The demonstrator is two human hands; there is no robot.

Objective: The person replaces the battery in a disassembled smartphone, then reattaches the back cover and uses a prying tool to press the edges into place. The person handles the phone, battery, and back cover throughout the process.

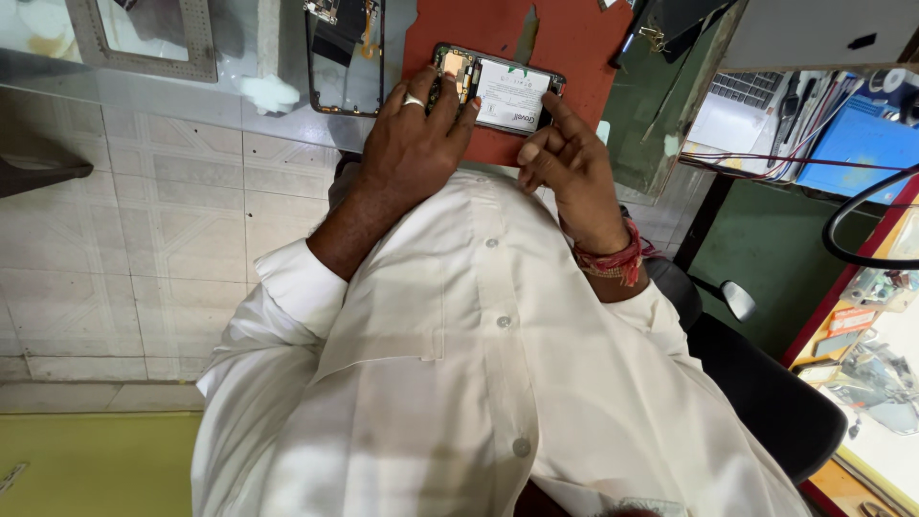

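Note:
An opened phone with its back off lies on a red mat, showing a white battery and a circuit board. My left hand, with a ring on one finger, rests over the phone's left end, fingertips pressing on the circuit board. My right hand, with a red thread band at the wrist, has its fingers curled. Its index finger is stretched against the phone's right edge. Whether something small sits inside the curled fingers is hidden.
A black phone frame and a grey frame lie on the glass tabletop, with a white wad between them. A laptop, cables and a blue box are at the right. A black chair is beneath me.

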